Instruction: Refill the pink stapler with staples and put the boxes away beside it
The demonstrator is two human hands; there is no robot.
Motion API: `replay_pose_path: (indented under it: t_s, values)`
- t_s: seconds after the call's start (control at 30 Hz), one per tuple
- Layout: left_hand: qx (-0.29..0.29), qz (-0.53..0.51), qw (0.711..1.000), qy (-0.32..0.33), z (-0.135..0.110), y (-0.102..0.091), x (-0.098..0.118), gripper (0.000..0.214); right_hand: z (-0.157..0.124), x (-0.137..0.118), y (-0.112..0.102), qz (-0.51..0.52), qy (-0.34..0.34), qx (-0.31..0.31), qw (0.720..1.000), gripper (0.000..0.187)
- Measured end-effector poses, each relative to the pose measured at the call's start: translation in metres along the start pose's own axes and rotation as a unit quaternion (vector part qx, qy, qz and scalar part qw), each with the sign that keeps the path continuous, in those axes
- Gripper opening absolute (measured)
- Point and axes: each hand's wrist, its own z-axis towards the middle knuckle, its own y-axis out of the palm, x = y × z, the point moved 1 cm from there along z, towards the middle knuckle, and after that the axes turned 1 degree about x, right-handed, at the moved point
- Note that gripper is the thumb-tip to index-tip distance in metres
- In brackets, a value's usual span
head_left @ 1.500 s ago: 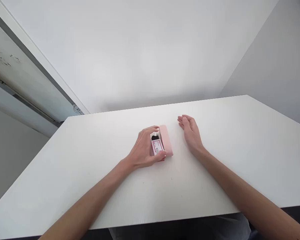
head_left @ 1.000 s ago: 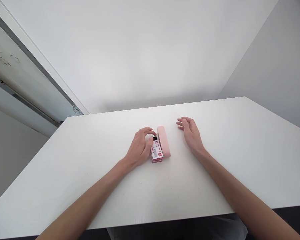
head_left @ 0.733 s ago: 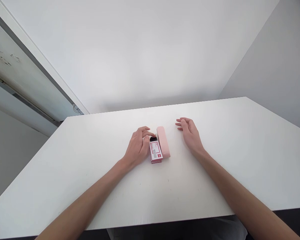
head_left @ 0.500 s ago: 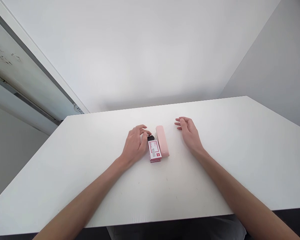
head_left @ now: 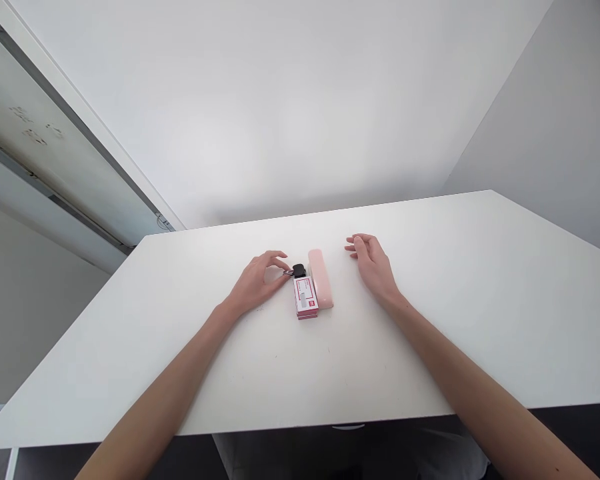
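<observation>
A pink stapler (head_left: 320,287) lies lengthwise near the middle of the white table (head_left: 430,333). Against its left side is a small red-and-white staple box (head_left: 305,299), with a small black object (head_left: 299,271) at the box's far end. My left hand (head_left: 257,285) rests on the table left of the box, fingers curled, fingertips pinching a small metal part beside the black object. My right hand (head_left: 370,261) lies on the table right of the stapler, fingers loosely apart, holding nothing.
A white wall rises behind the table, and a grey-framed panel (head_left: 55,153) runs along the left. The table's near edge (head_left: 330,423) is below my forearms, with dark floor beneath it.
My left hand has let go of the staple box and slid off to its left, fingertips now at the black object. My right hand has stayed almost still.
</observation>
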Motion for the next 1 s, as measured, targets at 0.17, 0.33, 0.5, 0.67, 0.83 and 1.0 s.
replay_pose_path:
  t_s: [0.17, 0.33, 0.5, 0.67, 0.83, 1.0]
  values:
    - [0.068, -0.013, 0.997, -0.044, -0.008, -0.012, -0.003, 0.033, -0.001, 0.000, 0.000, 0.002, -0.002, -0.007, 1.000, 0.040]
    - [0.215, 0.030, 0.967, -0.133, -0.039, -0.050, -0.030, 0.037, -0.004, -0.003, 0.000, 0.000, -0.002, -0.017, 1.000, 0.040]
    - [0.261, 0.078, 0.937, -0.219, -0.069, -0.081, -0.069, 0.039, -0.006, -0.003, 0.000, 0.000, -0.001, -0.021, 1.000, 0.039]
    - [0.272, 0.084, 0.919, -0.271, -0.074, -0.089, -0.084, 0.043, -0.006, -0.002, -0.001, -0.004, -0.005, -0.022, 1.000, 0.039]
    - [0.252, 0.093, 0.920, -0.285, -0.073, -0.087, -0.088, 0.041, -0.007, -0.002, -0.002, -0.009, -0.007, -0.023, 1.000, 0.041]
    - [0.296, 0.129, 0.924, -0.204, -0.073, -0.082, -0.076, 0.037, -0.008, -0.003, -0.002, -0.010, -0.004, -0.027, 1.000, 0.040]
